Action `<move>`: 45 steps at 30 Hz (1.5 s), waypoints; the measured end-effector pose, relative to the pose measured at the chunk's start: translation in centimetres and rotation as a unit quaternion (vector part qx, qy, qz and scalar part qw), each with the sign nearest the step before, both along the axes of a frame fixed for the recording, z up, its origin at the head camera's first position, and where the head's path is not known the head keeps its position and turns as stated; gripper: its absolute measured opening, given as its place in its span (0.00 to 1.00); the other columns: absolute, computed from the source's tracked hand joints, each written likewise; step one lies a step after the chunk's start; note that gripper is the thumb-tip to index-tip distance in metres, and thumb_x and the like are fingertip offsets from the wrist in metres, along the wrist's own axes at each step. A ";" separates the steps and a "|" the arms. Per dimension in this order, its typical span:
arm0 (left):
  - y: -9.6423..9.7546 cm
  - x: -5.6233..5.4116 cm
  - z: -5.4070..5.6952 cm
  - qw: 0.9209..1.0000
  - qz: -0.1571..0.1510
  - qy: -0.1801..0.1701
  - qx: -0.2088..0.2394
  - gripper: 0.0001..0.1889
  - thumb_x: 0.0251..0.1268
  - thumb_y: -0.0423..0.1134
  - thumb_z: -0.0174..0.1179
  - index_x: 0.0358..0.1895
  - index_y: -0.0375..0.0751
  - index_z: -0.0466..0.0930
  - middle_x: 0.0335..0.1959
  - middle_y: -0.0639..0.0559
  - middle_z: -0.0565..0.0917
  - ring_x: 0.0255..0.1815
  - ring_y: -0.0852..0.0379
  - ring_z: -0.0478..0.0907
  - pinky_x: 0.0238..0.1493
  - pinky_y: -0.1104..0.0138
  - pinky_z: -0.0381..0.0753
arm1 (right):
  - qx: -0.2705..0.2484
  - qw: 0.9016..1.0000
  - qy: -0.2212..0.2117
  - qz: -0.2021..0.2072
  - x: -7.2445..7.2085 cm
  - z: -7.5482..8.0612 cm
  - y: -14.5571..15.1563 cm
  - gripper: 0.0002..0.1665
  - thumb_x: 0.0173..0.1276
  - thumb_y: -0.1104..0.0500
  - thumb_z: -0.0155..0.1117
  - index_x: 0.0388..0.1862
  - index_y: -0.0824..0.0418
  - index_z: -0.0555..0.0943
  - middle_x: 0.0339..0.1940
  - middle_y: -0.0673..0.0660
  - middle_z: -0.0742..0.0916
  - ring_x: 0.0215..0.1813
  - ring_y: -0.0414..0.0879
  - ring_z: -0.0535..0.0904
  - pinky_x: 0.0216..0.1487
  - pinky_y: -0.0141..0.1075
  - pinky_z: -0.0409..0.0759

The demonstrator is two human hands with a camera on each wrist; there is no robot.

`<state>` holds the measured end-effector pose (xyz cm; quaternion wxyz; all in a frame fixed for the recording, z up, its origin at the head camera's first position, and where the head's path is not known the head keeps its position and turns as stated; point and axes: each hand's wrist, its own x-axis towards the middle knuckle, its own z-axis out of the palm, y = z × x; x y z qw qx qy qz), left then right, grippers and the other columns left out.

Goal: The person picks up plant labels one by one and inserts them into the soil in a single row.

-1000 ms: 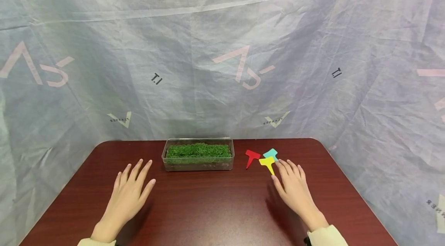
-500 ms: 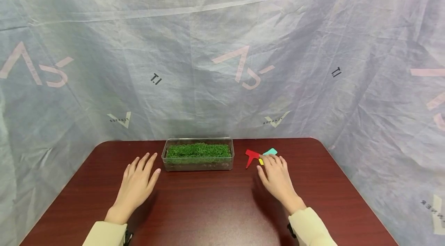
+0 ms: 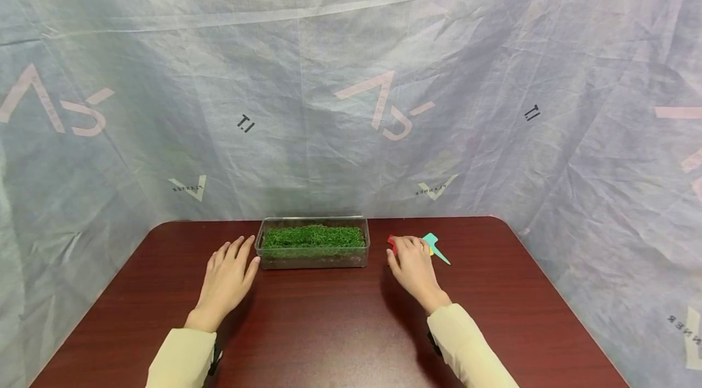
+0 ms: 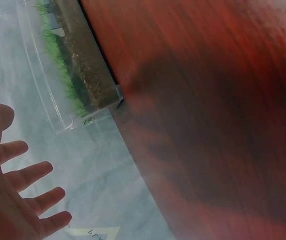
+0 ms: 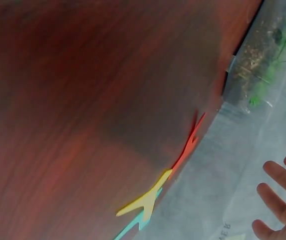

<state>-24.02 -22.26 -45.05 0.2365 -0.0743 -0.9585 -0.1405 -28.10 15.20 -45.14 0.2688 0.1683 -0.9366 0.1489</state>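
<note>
A clear plastic box (image 3: 312, 262) holds a strip of green grass (image 3: 314, 237) at the back of the table; soil shows under the grass in the left wrist view. My left hand (image 3: 226, 281) hovers by the box's left end, fingers straight and spread. To the right of the box lie T-shaped plant labels: a red label (image 5: 185, 150), a yellow label (image 5: 145, 200) and a teal label (image 3: 431, 239). Yellow overlaps teal. My right hand (image 3: 414, 269) is over them, fingers relaxed and holding nothing, and in the head view it hides most of the red and yellow labels.
The dark red wooden table (image 3: 329, 327) has rounded back corners. A grey printed cloth (image 3: 307, 102) hangs close behind it and along both sides. Dark bands show at both pale sleeves (image 3: 186, 357).
Both hands have moved inward and a little forward. The left came closer to the box; the right slid left from beside the yellow label to over the red one, uncovering the teal label's stem.
</note>
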 end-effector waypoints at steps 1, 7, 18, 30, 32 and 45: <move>0.0 -0.2 0.0 1.000 0.000 0.000 0.000 0.26 0.67 0.47 0.49 0.65 0.40 0.63 0.61 0.35 0.68 0.63 0.32 0.60 0.59 0.38 0.58 | 0.000 1.000 -0.003 -0.001 -0.2 -0.1 -0.2 0.14 0.65 0.56 0.57 0.47 0.60 0.78 0.43 0.56 0.85 0.50 0.55 0.75 0.57 0.53 0.66; 0.4 -1.1 -0.2 1.000 0.000 -0.010 -0.001 0.26 0.68 0.47 0.48 0.65 0.39 0.63 0.61 0.34 0.67 0.62 0.32 0.60 0.60 0.39 0.59 | -0.006 1.000 -0.019 -0.003 -1.4 -0.3 -1.4 0.15 0.64 0.55 0.58 0.47 0.59 0.78 0.43 0.57 0.85 0.49 0.55 0.75 0.57 0.51 0.66; 1.1 -2.7 -0.3 0.999 0.011 -0.010 0.029 0.24 0.68 0.45 0.47 0.63 0.37 0.65 0.59 0.33 0.70 0.60 0.30 0.62 0.59 0.39 0.59 | -0.014 0.999 -0.048 -0.017 -3.0 -0.9 -3.2 0.15 0.66 0.52 0.57 0.46 0.59 0.79 0.41 0.56 0.85 0.48 0.55 0.75 0.57 0.52 0.67; 1.4 -4.0 -0.2 0.998 0.027 -0.037 0.047 0.24 0.68 0.44 0.47 0.62 0.34 0.65 0.56 0.33 0.73 0.57 0.31 0.65 0.57 0.39 0.63 | -0.034 0.997 -0.072 -0.019 -3.8 -0.9 -4.0 0.16 0.67 0.51 0.55 0.48 0.59 0.77 0.41 0.57 0.85 0.46 0.55 0.75 0.55 0.51 0.68; 1.4 -4.1 -0.2 0.998 0.029 -0.041 0.044 0.24 0.68 0.44 0.47 0.62 0.33 0.65 0.56 0.33 0.73 0.57 0.31 0.65 0.56 0.39 0.63 | -0.040 0.996 -0.077 -0.016 -3.9 -0.7 -4.1 0.16 0.66 0.51 0.56 0.48 0.59 0.77 0.41 0.57 0.85 0.46 0.55 0.75 0.54 0.51 0.68; 1.5 -5.0 -0.2 0.999 0.025 -0.041 0.026 0.23 0.67 0.41 0.47 0.61 0.32 0.68 0.55 0.34 0.74 0.56 0.32 0.67 0.54 0.40 0.66 | -0.043 0.992 -0.115 -0.010 -4.3 -0.1 -4.8 0.19 0.65 0.55 0.58 0.53 0.62 0.78 0.48 0.59 0.83 0.51 0.56 0.74 0.55 0.50 0.68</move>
